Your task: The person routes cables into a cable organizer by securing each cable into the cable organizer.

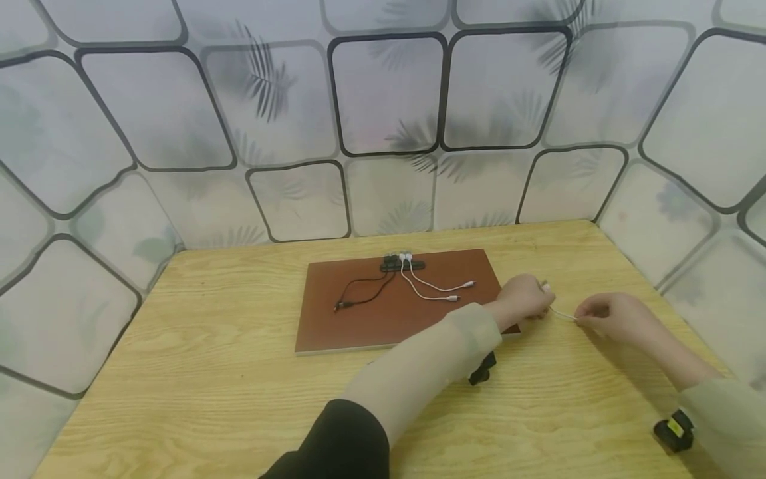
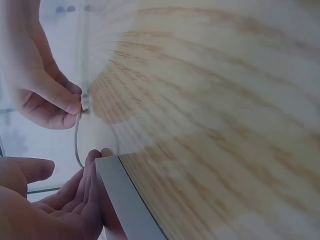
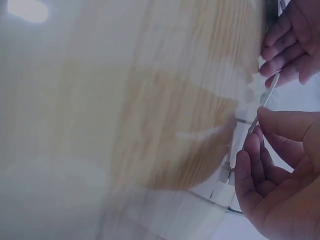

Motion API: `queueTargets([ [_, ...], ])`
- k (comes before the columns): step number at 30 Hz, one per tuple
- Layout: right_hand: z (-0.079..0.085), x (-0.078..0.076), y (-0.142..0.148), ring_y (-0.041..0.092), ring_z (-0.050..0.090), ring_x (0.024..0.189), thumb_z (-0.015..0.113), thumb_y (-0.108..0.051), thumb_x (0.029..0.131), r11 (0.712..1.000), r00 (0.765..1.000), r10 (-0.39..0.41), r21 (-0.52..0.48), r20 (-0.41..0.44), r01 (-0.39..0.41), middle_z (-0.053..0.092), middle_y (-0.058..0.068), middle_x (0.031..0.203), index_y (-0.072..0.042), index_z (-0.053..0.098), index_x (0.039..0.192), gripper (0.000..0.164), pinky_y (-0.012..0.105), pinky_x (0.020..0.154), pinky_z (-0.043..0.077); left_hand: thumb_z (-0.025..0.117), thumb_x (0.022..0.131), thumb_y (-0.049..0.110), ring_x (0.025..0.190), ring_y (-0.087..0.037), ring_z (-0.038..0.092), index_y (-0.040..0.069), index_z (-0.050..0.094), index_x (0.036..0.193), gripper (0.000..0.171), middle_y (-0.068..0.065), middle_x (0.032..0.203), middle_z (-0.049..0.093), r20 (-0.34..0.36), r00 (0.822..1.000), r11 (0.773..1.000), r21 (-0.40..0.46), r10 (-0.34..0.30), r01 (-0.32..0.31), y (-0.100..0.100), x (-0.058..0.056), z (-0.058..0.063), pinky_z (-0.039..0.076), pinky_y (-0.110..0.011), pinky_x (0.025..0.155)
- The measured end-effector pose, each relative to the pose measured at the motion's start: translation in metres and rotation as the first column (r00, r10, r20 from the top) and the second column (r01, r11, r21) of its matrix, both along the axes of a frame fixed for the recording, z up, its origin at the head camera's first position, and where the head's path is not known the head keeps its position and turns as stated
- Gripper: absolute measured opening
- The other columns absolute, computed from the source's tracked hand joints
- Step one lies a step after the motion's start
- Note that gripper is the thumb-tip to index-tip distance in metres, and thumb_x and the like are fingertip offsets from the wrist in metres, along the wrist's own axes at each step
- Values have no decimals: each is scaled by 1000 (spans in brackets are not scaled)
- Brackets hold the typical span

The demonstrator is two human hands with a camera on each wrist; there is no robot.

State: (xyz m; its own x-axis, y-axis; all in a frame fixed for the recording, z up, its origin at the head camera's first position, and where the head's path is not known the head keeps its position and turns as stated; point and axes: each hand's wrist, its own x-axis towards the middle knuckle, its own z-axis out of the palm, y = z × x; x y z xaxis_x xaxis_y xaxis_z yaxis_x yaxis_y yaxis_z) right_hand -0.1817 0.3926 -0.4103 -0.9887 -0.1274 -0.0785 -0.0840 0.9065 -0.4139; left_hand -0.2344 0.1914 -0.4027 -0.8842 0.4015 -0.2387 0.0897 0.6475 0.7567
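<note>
Above the table, beyond the right side of a brown board, a thin white cable runs between both hands. My left hand holds one end of it, where a small white plug shows by the fingers. In the left wrist view its thumb stands apart from the fingers, and the fingers partly hide the cable. To the right, my right hand pinches the cable between thumb and fingertips. The right wrist view shows the cable fairly straight between the hands.
On the board's far edge lies a black hub. Black cables and white cables lead from it across the board. The wood-look table ends at patterned curtain-like walls behind and on both sides.
</note>
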Motion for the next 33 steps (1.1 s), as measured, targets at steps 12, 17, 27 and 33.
queueTargets([
  [12, 3, 2, -10, 14, 65, 75, 72, -10, 99, 1000, 999, 20, -22, 37, -19, 77, 11, 90, 0, 76, 97, 11, 28, 62, 52, 71, 103, 15, 80, -23, 81, -1, 81, 96, 20, -11, 82, 81, 129, 981, 952, 250, 146, -175, 1, 5, 3, 65, -25, 66],
  [17, 4, 2, -14, 12, 62, 73, 72, -10, 99, 999, 999, 48, -2, 17, -48, 76, 7, 87, -2, 75, 95, 9, 28, 62, 50, 72, 102, 10, 82, -27, 81, -4, 81, 95, 19, -14, 83, 81, 115, 987, 938, 316, 108, -140, -5, 6, 3, 66, -27, 67],
  [27, 3, 1, -20, 12, 61, 74, 72, -9, 99, 996, 996, 84, 18, 3, -84, 76, 4, 87, -5, 73, 94, 7, 32, 65, 50, 72, 102, 6, 90, -35, 80, -9, 80, 101, 17, -20, 89, 81, 102, 994, 912, 404, 36, -74, -16, 5, 2, 67, -31, 73],
  [33, 7, 0, -22, 14, 66, 76, 72, -13, 100, 997, 997, 68, 21, 31, -68, 78, 8, 89, -1, 78, 101, 13, 35, 66, 54, 72, 101, 4, 91, -38, 80, -10, 80, 101, 16, -24, 90, 80, 127, 991, 897, 432, 39, -91, -22, 0, 1, 68, -34, 74],
])
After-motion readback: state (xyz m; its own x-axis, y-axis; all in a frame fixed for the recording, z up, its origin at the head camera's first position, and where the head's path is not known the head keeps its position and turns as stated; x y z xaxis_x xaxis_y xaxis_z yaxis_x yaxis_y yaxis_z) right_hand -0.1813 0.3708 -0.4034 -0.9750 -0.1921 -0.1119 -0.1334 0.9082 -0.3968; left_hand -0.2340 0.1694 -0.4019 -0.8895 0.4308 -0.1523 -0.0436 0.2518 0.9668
